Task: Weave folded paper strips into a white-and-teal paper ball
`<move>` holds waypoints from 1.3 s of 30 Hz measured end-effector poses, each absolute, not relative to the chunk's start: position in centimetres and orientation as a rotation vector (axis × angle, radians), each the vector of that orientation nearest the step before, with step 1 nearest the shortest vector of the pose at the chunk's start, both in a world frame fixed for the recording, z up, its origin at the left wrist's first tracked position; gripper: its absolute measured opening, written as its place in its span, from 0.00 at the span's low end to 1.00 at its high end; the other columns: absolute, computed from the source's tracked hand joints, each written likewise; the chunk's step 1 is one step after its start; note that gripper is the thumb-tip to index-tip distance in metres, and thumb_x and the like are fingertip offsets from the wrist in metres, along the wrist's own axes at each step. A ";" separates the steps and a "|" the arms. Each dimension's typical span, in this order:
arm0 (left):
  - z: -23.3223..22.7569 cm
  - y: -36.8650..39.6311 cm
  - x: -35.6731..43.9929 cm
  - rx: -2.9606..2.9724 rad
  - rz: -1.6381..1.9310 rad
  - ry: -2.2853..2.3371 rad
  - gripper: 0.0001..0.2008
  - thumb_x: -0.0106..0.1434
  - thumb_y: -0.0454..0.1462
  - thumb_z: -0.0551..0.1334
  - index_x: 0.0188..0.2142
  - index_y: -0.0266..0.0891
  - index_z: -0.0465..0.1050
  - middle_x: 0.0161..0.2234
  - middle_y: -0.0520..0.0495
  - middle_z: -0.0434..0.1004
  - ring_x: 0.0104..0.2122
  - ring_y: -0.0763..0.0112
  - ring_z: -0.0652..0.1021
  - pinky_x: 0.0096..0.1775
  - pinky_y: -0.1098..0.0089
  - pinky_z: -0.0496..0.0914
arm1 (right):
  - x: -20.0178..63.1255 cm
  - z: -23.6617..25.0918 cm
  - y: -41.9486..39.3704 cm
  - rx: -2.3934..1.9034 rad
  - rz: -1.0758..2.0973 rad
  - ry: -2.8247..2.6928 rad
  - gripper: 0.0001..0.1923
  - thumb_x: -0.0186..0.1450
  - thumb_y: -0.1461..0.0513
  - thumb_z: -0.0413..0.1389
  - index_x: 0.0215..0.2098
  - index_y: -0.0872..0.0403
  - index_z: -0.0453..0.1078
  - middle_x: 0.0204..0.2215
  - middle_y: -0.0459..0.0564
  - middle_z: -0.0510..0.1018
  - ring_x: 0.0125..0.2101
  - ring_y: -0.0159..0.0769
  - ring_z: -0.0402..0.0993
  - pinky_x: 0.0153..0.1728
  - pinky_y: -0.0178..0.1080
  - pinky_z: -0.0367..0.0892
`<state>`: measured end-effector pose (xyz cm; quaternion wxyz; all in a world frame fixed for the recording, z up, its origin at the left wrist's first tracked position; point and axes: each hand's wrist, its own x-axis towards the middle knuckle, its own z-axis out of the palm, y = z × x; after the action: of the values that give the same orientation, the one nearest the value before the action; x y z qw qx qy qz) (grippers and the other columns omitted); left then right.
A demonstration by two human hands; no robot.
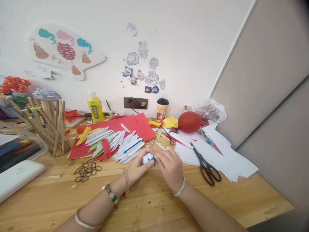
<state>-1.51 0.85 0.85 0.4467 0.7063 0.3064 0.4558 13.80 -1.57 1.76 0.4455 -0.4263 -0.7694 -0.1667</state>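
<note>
Two hands: left hand [138, 167] and right hand [169, 167] both pinch a small folded paper piece [148, 159], white with teal, just in front of the folded paper pile [116, 141].
Paper pile: lies on red paper [142, 125].
Yellow bottle [95, 109]: behind the pile; label print too small to read.
Paper cup [162, 109]: behind the pile, to its right; print unreadable.
Wall fan [65, 51]: above the pile; red double-happiness character.
Scissors [205, 164]: right of the pile, on white sheets [229, 154].
Rubber bands [87, 169]: left of the hands.
</note>
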 end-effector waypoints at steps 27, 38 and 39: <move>1.1 0.8 -1.5 1.616 1.049 0.760 0.15 0.53 0.44 0.60 0.38 0.38 0.66 0.35 0.48 0.68 0.38 0.65 0.67 0.40 0.68 0.63 | 13.8 1.8 -1.6 -1.078 -0.413 -1.898 0.07 0.63 0.64 0.50 0.30 0.55 0.70 0.26 0.48 0.74 0.30 0.35 0.67 0.32 0.39 0.62; 1.0 0.9 -1.9 1.601 1.025 0.731 0.13 0.54 0.41 0.61 0.38 0.39 0.66 0.36 0.49 0.68 0.39 0.66 0.67 0.41 0.70 0.62 | 13.4 2.3 -1.9 -1.093 -0.427 -1.922 0.10 0.65 0.65 0.47 0.31 0.54 0.70 0.25 0.49 0.74 0.29 0.35 0.66 0.30 0.38 0.61; 1.0 0.9 -1.9 1.590 1.025 0.728 0.13 0.54 0.40 0.61 0.38 0.40 0.66 0.35 0.50 0.68 0.38 0.67 0.67 0.40 0.70 0.62 | 13.4 2.3 -1.9 -1.098 -0.434 -1.929 0.10 0.65 0.64 0.47 0.31 0.54 0.70 0.25 0.49 0.74 0.29 0.35 0.65 0.30 0.38 0.60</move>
<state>-1.91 0.90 0.95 0.5289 0.6656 0.3048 0.4294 13.42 -1.92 2.32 0.4258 -0.4392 -0.7718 -0.1735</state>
